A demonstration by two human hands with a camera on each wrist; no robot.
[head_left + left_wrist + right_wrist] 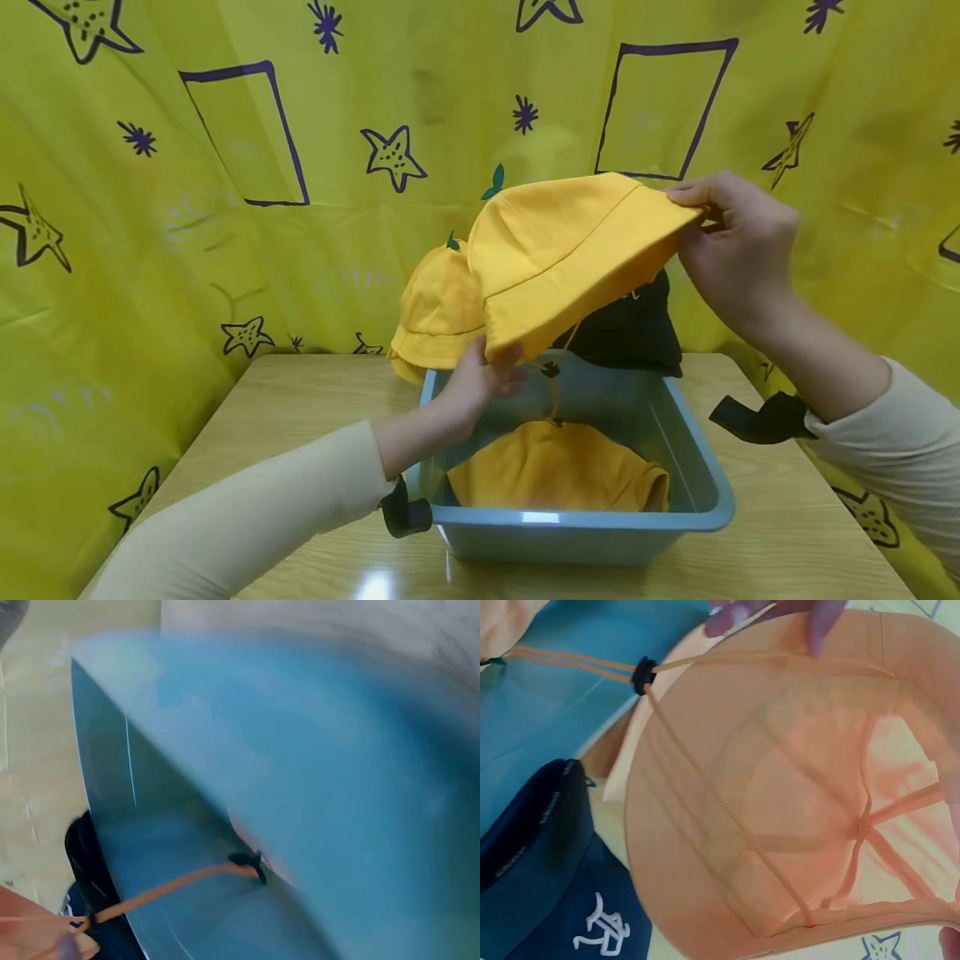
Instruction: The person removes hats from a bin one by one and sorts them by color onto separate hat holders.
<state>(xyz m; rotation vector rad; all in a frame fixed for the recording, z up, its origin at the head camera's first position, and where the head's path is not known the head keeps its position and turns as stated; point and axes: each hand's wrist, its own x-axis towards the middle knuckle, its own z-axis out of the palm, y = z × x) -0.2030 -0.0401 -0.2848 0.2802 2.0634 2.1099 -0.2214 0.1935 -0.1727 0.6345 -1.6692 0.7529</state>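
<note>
A yellow bucket hat (pixel 570 242) with a green leaf on top is held tilted above the blue bin (pixel 585 521). My right hand (pixel 738 242) pinches its brim at the right. At the lower left of the brim, my left hand (pixel 480 383) grips the edge, its fingertips inside the brim in the right wrist view. That view looks into the hat's lining, where a thin cord runs to a black cord lock (pixel 643 675). Another yellow hat (pixel 555 467) lies in the bin, crown up. The left wrist view is partly blurred.
Behind the bin at the left stands a further yellow hat (pixel 438 312) with a leaf. A dark cap (pixel 630 329) sits at the back right, its white embroidery (pixel 604 926) showing. The wooden table (pixel 300 425) is backed by a yellow curtain (pixel 262 250) with drawn stars.
</note>
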